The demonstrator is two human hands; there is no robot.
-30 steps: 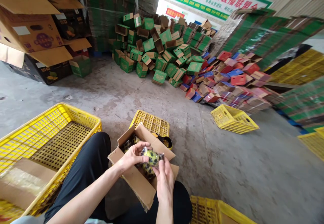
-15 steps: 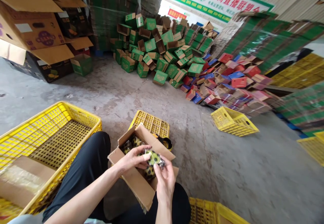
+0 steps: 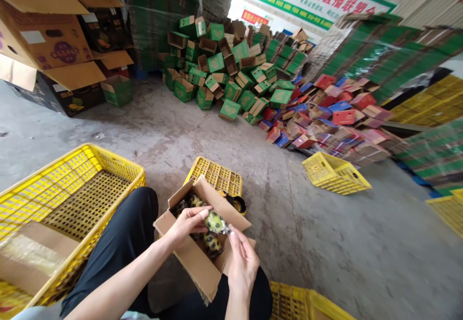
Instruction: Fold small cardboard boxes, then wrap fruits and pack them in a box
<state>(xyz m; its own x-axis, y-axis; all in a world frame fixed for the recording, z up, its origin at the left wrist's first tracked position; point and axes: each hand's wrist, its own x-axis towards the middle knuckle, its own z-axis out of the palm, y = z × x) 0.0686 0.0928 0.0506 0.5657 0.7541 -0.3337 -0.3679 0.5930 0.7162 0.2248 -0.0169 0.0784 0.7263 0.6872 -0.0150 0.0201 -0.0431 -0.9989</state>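
Over an open cardboard box point(image 3: 197, 255), a clear-wrapped packet point(image 3: 216, 223), green with dark spots, is stretched between my two hands. My left hand point(image 3: 188, 224) pinches its left end with thumb and fingers. At the other end, the fingertips of my right hand point(image 3: 241, 257) grip the twisted wrapper. Inside the box lie several similar spotted packets point(image 3: 211, 243), partly hidden by my hands; what is in the wrappers I cannot make out for sure. The box flaps stand outward, and the box rests between my knees.
A tape dispenser point(image 3: 235, 201) lies on an upturned yellow crate point(image 3: 220, 175) behind the box. To my left stands a large yellow crate point(image 3: 97, 148) holding a taped carton point(image 3: 34, 255). Piled green boxes point(image 3: 229, 110) and red and blue boxes point(image 3: 343, 117) cover the floor farther back.
My right hand has shifted slightly right and down, drawing the wrapper end outward. The packet now slants and looks narrower. My left hand keeps its hold nearly in place.
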